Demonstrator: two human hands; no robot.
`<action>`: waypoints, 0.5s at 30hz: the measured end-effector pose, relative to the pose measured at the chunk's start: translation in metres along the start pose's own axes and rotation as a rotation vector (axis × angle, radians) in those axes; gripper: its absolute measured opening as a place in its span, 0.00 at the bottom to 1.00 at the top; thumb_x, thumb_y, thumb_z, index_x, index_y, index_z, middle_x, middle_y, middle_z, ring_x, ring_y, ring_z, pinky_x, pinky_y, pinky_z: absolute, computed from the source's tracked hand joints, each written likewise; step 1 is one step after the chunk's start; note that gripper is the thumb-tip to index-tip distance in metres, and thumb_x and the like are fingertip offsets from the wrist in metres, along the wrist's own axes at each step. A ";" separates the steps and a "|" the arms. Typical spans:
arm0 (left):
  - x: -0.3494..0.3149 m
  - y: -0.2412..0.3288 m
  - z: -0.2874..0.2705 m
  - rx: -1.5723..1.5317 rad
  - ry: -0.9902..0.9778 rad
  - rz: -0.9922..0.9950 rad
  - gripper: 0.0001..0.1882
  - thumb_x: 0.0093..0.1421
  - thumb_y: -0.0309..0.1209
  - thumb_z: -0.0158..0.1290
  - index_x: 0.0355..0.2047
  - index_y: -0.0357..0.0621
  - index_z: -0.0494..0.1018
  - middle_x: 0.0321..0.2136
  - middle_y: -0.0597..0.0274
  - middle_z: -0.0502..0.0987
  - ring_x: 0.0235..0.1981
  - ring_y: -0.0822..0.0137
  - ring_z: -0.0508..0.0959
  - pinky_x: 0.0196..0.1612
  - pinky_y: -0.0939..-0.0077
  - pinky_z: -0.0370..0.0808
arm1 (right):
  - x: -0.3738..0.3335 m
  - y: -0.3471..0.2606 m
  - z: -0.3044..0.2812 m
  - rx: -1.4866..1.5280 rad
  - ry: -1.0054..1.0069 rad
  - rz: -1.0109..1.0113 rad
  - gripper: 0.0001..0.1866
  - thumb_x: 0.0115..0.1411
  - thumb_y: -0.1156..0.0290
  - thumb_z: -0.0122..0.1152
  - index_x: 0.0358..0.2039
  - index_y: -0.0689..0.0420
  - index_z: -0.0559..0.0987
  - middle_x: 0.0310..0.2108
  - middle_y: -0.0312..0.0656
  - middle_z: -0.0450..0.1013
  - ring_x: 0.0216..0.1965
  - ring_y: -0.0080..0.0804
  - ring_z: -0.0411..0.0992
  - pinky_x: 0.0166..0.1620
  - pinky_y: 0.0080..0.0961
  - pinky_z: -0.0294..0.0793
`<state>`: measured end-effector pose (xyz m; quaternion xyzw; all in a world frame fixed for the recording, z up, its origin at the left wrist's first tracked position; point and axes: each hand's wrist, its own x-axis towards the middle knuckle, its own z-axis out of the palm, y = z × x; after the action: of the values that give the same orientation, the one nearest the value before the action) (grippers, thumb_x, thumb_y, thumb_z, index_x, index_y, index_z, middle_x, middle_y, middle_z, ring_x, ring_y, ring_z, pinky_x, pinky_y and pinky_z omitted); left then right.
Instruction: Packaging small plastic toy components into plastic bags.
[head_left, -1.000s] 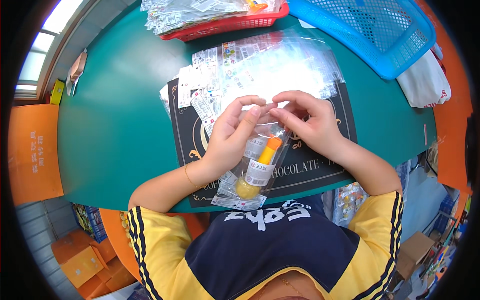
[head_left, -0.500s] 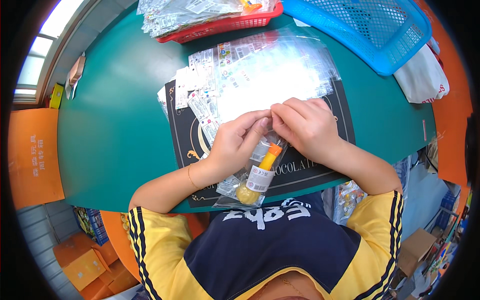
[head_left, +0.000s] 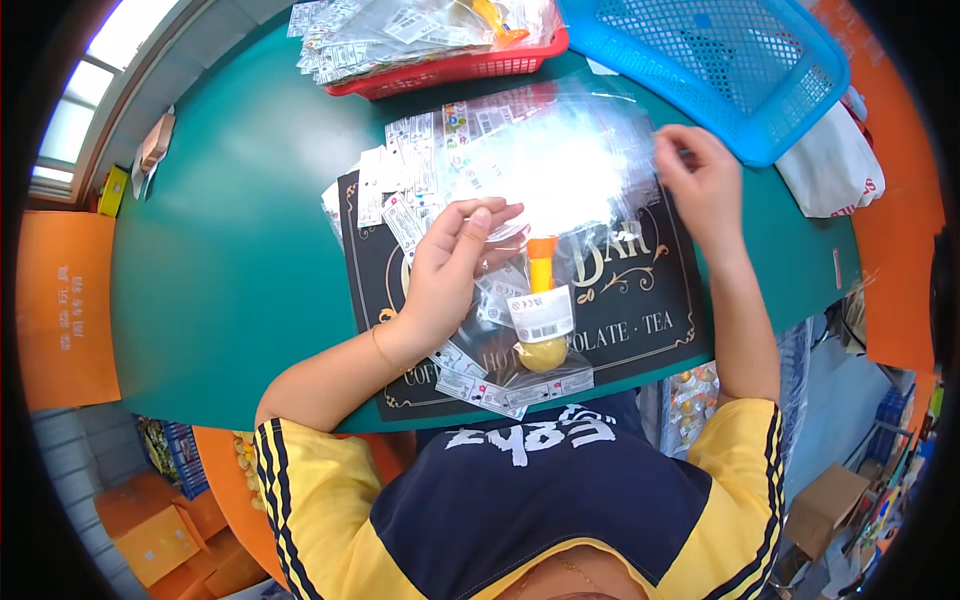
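A yellow toy with an orange end and a round yellow base [head_left: 541, 330] lies on the black mat, inside a clear plastic bag [head_left: 580, 378]. A white printed label wraps the toy's middle. My left hand [head_left: 450, 262] is at the bag's upper left, thumb and fingers closed on its clear film. Raised at the right edge of the bag stack, my right hand [head_left: 705, 185] has curled fingers pressed together; whatever may be between them is too small to see. Flat clear bags [head_left: 500, 165] lie in a pile beyond my hands, their middle washed out by glare.
Printed paper labels [head_left: 405, 220] are strewn left of the pile, with more at the near edge of the mat [head_left: 640, 350]. A red basket [head_left: 450, 72] of packed bags stands at the back. Back right are a blue basket [head_left: 765, 140] and a white bag [head_left: 835, 170].
My right hand has left the bag's top and moved right and away. The bagged toy now lies more upright, slightly farther from the near edge. My left hand has shifted slightly.
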<state>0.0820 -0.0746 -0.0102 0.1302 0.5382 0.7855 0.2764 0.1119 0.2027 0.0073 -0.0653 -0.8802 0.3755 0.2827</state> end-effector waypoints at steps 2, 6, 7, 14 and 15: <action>0.003 0.001 -0.002 -0.089 0.090 -0.051 0.16 0.68 0.35 0.38 0.49 0.36 0.63 0.51 0.48 0.69 0.49 0.59 0.74 0.50 0.70 0.74 | 0.000 0.013 -0.026 0.089 0.123 0.112 0.08 0.58 0.71 0.57 0.35 0.62 0.78 0.26 0.33 0.71 0.25 0.19 0.68 0.28 0.17 0.66; 0.001 0.003 -0.011 -0.157 0.139 -0.054 0.16 0.68 0.36 0.38 0.49 0.37 0.62 0.51 0.47 0.69 0.48 0.59 0.75 0.49 0.70 0.74 | -0.047 -0.001 -0.101 0.259 -0.085 0.365 0.12 0.55 0.65 0.60 0.31 0.63 0.77 0.21 0.32 0.65 0.20 0.18 0.63 0.21 0.16 0.56; 0.001 0.002 -0.012 -0.156 0.146 -0.057 0.16 0.68 0.36 0.38 0.49 0.38 0.62 0.51 0.47 0.69 0.47 0.59 0.75 0.48 0.70 0.74 | -0.067 -0.009 -0.122 0.292 -0.352 0.320 0.10 0.53 0.66 0.61 0.28 0.61 0.77 0.18 0.31 0.64 0.20 0.19 0.64 0.22 0.16 0.58; 0.007 0.004 -0.007 -0.130 0.141 -0.066 0.15 0.68 0.38 0.38 0.48 0.40 0.62 0.51 0.49 0.70 0.47 0.58 0.75 0.47 0.71 0.75 | -0.231 0.047 -0.102 -0.290 -1.164 0.628 0.12 0.44 0.68 0.64 0.26 0.63 0.76 0.24 0.50 0.74 0.25 0.43 0.73 0.30 0.32 0.72; 0.007 0.004 -0.007 -0.113 0.146 -0.061 0.15 0.68 0.37 0.38 0.48 0.41 0.63 0.50 0.49 0.70 0.48 0.59 0.75 0.47 0.72 0.75 | -0.262 0.071 -0.080 -0.407 -1.116 0.622 0.12 0.46 0.67 0.62 0.29 0.62 0.78 0.27 0.52 0.75 0.29 0.47 0.74 0.34 0.36 0.73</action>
<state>0.0717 -0.0771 -0.0101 0.0403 0.5154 0.8132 0.2672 0.3668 0.2172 -0.1156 -0.1641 -0.8878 0.2433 -0.3545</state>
